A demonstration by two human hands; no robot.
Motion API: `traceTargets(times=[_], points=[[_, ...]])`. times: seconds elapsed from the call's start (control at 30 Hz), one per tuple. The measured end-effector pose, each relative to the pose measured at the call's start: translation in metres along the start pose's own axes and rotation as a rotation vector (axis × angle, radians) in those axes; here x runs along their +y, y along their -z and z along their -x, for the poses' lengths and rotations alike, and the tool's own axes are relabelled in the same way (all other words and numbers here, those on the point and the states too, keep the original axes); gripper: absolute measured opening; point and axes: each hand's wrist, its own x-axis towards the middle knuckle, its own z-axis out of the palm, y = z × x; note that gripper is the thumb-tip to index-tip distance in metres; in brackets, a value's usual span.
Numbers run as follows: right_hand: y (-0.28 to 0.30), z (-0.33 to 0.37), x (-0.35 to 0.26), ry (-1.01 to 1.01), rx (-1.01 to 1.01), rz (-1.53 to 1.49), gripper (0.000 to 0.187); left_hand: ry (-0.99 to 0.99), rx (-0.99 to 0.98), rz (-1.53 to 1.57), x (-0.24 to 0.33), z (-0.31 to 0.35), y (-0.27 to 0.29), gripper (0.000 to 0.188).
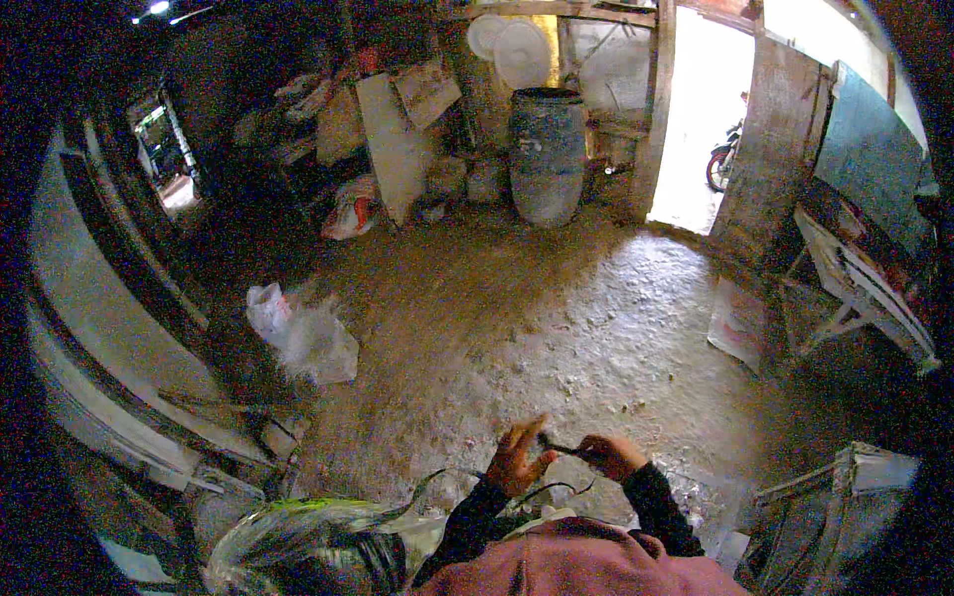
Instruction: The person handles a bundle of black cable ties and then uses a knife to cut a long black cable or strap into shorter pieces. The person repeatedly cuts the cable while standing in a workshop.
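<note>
My right hand [611,457] is closed around one end of a short, thin dark tool [562,449], whose exact kind I cannot make out. The tool's darker tip points left, toward my left hand [516,459]. That hand has its thumb and fingers apart, with the tip close to the gap between them; whether they touch is too blurred to tell. Below my hands, thin dark curved strips [429,485] stick out near my lap. At lower left lies a bundle in clear plastic with a yellow-green edge [288,521].
A worn dirt floor [477,328] stretches ahead. White plastic bags [308,333] lie at left. A blue-grey barrel [548,159] stands by the back wall, left of a bright doorway [696,129]. A slatted wooden rack [860,278] is at right, a wooden frame [840,507] at lower right.
</note>
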Motion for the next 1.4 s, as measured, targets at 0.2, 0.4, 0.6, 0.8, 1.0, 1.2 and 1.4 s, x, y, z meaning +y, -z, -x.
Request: traceTargets(times=[0.2,0.4,0.6,0.8,1.0,1.2,1.4], points=[[0.003,0.009,-0.042,0.288,-0.054,-0.233,0.014,0.211,-0.243,0.322,0.032,0.005,0.009,0.034],[0.041,0.024,-0.057,0.125,0.055,-0.279,0.024,0.335,-0.048,0.731,0.000,0.011,0.050,0.021],[0.076,0.047,-0.050,-0.043,0.168,-0.184,0.027,0.493,0.068,0.343,0.002,0.014,0.109,0.031],[0.067,0.048,-0.045,0.096,0.225,-0.102,0.026,0.295,-0.046,0.167,0.018,0.004,0.115,0.048],[0.034,0.029,-0.080,0.310,-0.032,-0.332,0.022,0.078,-0.179,0.221,0.061,-0.012,0.070,0.053],[0.041,0.029,-0.090,0.116,-0.107,-0.293,0.026,0.442,-0.154,0.302,0.074,-0.007,0.079,0.027],[0.067,0.039,-0.074,0.144,0.114,-0.239,0.026,0.403,0.376,0.399,0.040,0.001,0.123,0.024]])
